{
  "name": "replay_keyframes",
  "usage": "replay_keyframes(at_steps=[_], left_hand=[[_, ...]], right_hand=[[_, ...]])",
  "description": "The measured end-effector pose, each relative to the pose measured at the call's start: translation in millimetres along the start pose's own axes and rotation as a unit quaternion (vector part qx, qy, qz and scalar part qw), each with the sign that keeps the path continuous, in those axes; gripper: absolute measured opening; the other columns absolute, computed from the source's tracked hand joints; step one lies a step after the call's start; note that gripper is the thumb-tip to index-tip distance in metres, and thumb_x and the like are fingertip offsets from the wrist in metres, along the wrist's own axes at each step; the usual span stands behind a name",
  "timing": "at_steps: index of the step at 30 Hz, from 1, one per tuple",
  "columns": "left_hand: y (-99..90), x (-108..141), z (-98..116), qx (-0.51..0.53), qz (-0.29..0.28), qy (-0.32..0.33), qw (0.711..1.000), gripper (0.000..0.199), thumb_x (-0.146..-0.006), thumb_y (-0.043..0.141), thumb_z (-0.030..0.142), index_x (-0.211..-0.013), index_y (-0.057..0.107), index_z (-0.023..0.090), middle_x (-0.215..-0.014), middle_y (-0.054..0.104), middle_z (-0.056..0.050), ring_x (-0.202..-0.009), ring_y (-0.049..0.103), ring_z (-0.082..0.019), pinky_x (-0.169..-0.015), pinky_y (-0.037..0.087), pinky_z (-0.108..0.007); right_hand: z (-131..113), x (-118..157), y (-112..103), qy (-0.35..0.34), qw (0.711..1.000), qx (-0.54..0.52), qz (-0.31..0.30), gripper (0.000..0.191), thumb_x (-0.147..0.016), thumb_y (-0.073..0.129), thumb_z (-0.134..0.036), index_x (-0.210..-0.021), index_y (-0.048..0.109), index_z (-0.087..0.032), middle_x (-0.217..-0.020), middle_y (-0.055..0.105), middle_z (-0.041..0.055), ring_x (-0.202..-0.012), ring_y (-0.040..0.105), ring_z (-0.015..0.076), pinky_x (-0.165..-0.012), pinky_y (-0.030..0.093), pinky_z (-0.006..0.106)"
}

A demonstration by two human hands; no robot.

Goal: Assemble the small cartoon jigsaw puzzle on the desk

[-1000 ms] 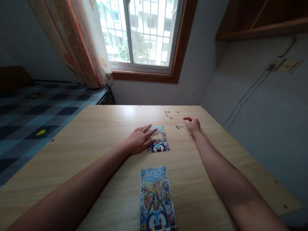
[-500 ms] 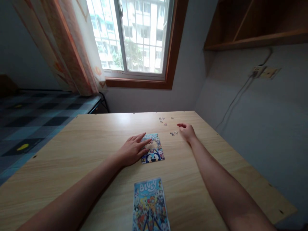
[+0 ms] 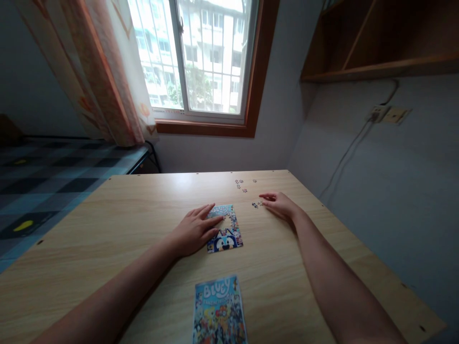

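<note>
A partly assembled puzzle [image 3: 225, 242] with a blue dog's face lies on the wooden table, with a gap in its middle showing bare wood. My left hand [image 3: 195, 229] rests with spread fingers over its left side, hiding part of it. Just right of the puzzle is a small cluster of loose pieces [image 3: 255, 205]. My right hand [image 3: 281, 205] is beside that cluster, its thumb touching or very near a piece and its fingers stretched out to the left, apart from the thumb. Farther back lie several more loose pieces [image 3: 238, 184].
A Bluey picture card or packet [image 3: 220, 310] lies on the table [image 3: 143, 258] near its front. Behind the table are a window [image 3: 211, 57] and a curtain [image 3: 103, 71]. A checked bed [image 3: 71, 162] stands left; a shelf [image 3: 380, 67] hangs right.
My right hand has moved toward the near cluster of pieces, its thumb now beside them. My left hand stays on the puzzle. The camera view has shifted slightly.
</note>
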State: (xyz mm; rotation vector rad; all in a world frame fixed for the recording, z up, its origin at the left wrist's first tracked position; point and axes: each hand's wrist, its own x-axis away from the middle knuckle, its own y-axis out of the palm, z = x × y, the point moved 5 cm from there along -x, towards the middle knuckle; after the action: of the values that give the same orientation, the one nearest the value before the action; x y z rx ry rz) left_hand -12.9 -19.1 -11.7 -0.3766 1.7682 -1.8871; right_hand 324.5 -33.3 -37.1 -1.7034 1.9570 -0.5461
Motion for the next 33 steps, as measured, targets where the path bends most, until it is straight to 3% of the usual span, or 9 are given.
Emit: replay_keyframes(at_steps=[5, 8, 13, 19, 27, 30, 33], left_hand=[[-3.2, 1, 0, -0.002, 0.016, -0.015, 1.000, 0.062, -0.102, 0.038, 0.055, -0.157, 0.037, 0.026, -0.167, 0.023, -0.014, -0.145, 0.037, -0.038, -0.116, 0.036, -0.054], [-4.7, 1, 2, -0.003, 0.014, -0.020, 1.000, 0.061, -0.102, 0.040, 0.053, -0.157, 0.038, 0.024, -0.167, 0.022, -0.015, -0.146, 0.036, -0.037, -0.117, 0.035, -0.053], [-4.4, 1, 5, -0.004, 0.005, 0.002, 1.000, 0.044, -0.103, 0.040, 0.051, -0.142, 0.057, 0.038, -0.166, 0.028, -0.004, -0.146, 0.036, -0.036, -0.118, 0.034, -0.056], [-4.3, 1, 4, -0.001, 0.028, -0.002, 1.000, 0.053, -0.102, 0.042, 0.053, -0.150, 0.050, 0.031, -0.165, 0.030, -0.010, -0.143, 0.041, -0.037, -0.117, 0.036, -0.055], [-3.2, 2, 4, 0.007, 0.032, -0.001, 0.999, 0.050, -0.102, 0.040, 0.054, -0.146, 0.054, 0.034, -0.162, 0.037, -0.009, -0.142, 0.042, -0.036, -0.116, 0.036, -0.055], [-2.6, 2, 4, 0.013, 0.034, 0.001, 0.999, 0.050, -0.102, 0.042, 0.054, -0.146, 0.053, 0.034, -0.158, 0.044, -0.008, -0.141, 0.044, -0.034, -0.116, 0.035, -0.054], [-2.4, 1, 4, 0.023, 0.040, 0.009, 0.999, 0.046, -0.101, 0.045, 0.052, -0.142, 0.057, 0.035, -0.154, 0.050, -0.007, -0.140, 0.045, -0.032, -0.116, 0.035, -0.053]], right_hand=[[-19, 3, -5, -0.072, 0.981, 0.179, -0.014, 0.035, -0.086, 0.070, -0.032, -0.119, 0.076, -0.025, -0.124, 0.066, 0.0091, -0.118, 0.059, 0.0225, -0.109, 0.043, 0.034], [-21, 2, -2, -0.070, 0.978, 0.193, -0.027, 0.030, -0.089, 0.067, -0.031, -0.116, 0.077, -0.023, -0.120, 0.065, 0.0099, -0.111, 0.061, 0.0207, -0.104, 0.045, 0.031], [-22, 2, -1, -0.038, 0.979, 0.199, -0.032, 0.026, -0.090, 0.063, -0.029, -0.110, 0.079, -0.021, -0.113, 0.066, 0.0085, -0.096, 0.063, 0.0172, -0.091, 0.047, 0.026], [-22, -2, -1, -0.001, 0.977, 0.206, -0.059, 0.026, -0.084, 0.065, -0.026, -0.106, 0.077, -0.020, -0.101, 0.069, 0.0056, -0.082, 0.061, 0.0142, -0.073, 0.044, 0.023], [-30, -2, -6, 0.048, 0.992, 0.087, -0.073, 0.021, -0.075, 0.072, -0.022, -0.094, 0.072, -0.014, -0.087, 0.073, 0.0051, -0.075, 0.063, 0.0127, -0.064, 0.044, 0.020], [-52, -4, 11, 0.033, 0.996, 0.003, -0.083, 0.022, -0.078, 0.072, -0.025, -0.096, 0.073, -0.012, -0.085, 0.074, 0.0063, -0.076, 0.066, 0.0135, -0.068, 0.048, 0.022], [-77, -5, 43, 0.009, 0.992, -0.070, -0.101, 0.024, -0.076, 0.075, -0.025, -0.096, 0.074, -0.012, -0.089, 0.076, 0.0073, -0.081, 0.069, 0.0152, -0.075, 0.053, 0.025]])
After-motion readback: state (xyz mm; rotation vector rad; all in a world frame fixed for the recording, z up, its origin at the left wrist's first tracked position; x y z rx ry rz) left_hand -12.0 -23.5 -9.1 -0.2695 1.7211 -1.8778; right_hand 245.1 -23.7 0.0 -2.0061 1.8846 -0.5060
